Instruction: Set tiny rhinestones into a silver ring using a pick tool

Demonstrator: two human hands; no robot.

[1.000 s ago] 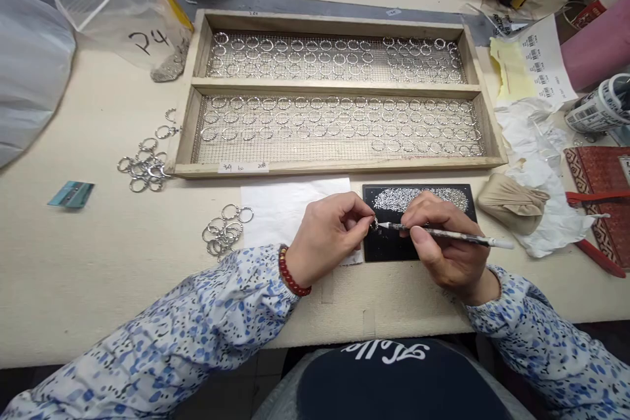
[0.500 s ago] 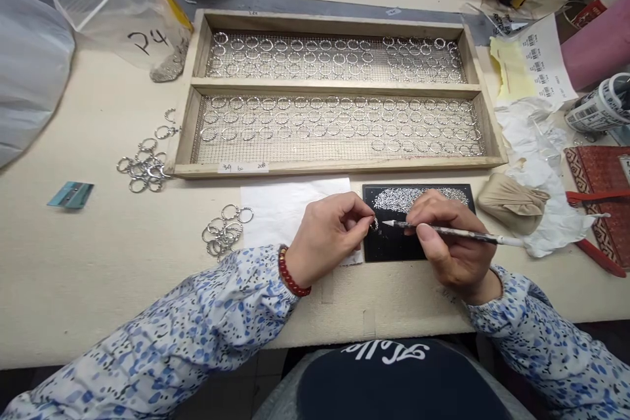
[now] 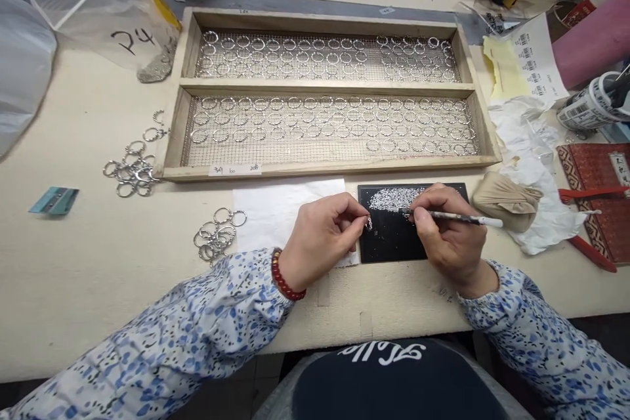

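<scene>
From where I stand, the two hands are apart, both at work just right of centre in the frame. The left hand (image 3: 322, 233) is pinched, thumb against forefinger, on a small glinting silver piece (image 3: 369, 224); the fingers hide most of it, so I cannot confirm its full shape. Its exposed part projects over the left side of a flat black rectangular tray (image 3: 394, 244), apparently to leave that part accessible to the other hand.

The right hand (image 3: 450, 233) is closed round a slim pencil-like tool with a white end and a mottled dark shaft (image 3: 460, 218), gripped low as one holds a pen, which I judge is for fine control. The tip points left, beside a spread of tiny sparkling silvery stones (image 3: 394, 198) along the tray's upper part; contact cannot be determined.

A white paper sheet (image 3: 268, 207) lies partly beneath the left hand. A loose pile of silver metal rings (image 3: 216, 233) sits at its left edge, probably for easy reach. A second cluster of silver rings (image 3: 132, 172) lies farther left.

Across the upper centre stands a pale wooden two-compartment frame with a wire-mesh floor (image 3: 335, 172). Silver rings lie in rows within both compartments, seemingly spaced to limit contact.
</scene>
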